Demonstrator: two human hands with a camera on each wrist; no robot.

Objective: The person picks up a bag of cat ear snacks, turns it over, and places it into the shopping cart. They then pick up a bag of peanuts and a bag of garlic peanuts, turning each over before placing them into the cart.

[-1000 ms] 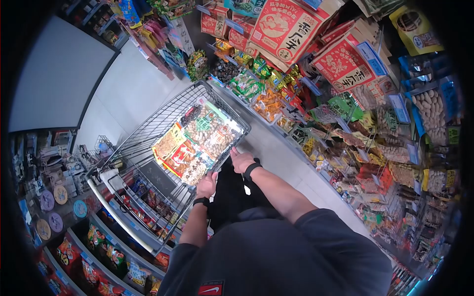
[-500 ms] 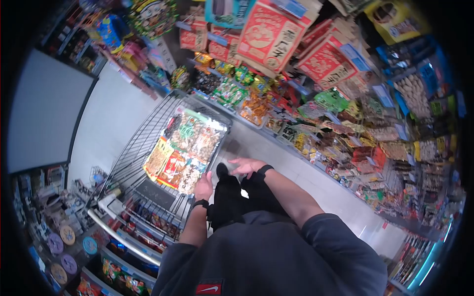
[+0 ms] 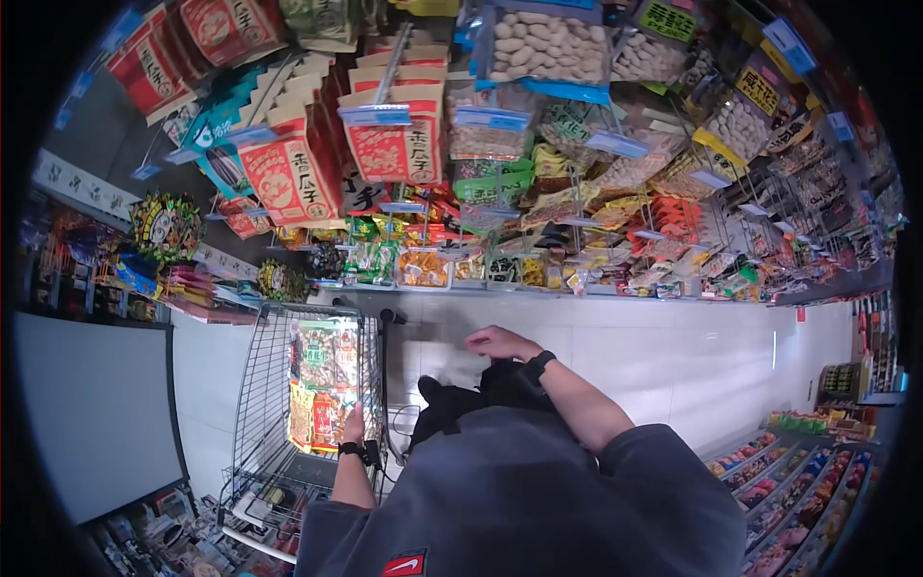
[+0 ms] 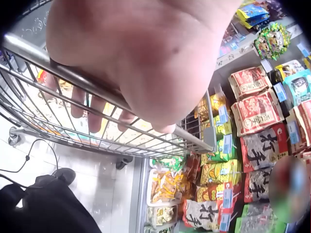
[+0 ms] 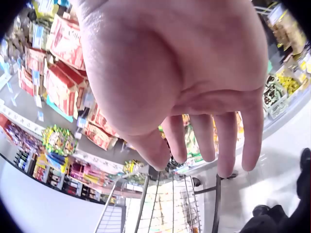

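A wire shopping cart (image 3: 260,404) stands at the lower left in the head view, with a large pack of mixed snack bags (image 3: 322,380) lying in it. My left hand (image 3: 354,423) grips the cart's near top rail. In the left wrist view the fingers (image 4: 92,109) curl over that rail (image 4: 194,140). My right hand (image 3: 495,341) hovers over the aisle floor, to the right of the cart and apart from it. Its fingers (image 5: 223,141) hang straight and relaxed in the right wrist view, holding nothing, with the cart (image 5: 170,204) below them.
Shelves packed with hanging red seed bags and nut packs (image 3: 404,144) fill the wall ahead. A pale tiled aisle (image 3: 673,356) runs to the right, with low snack shelves (image 3: 788,481) at the lower right. A white panel (image 3: 87,413) stands left of the cart.
My right hand has let go of the cart's rail and lifted away to the right. The cart has swung left, and my view has turned towards the shelves. My left hand stays on the rail.
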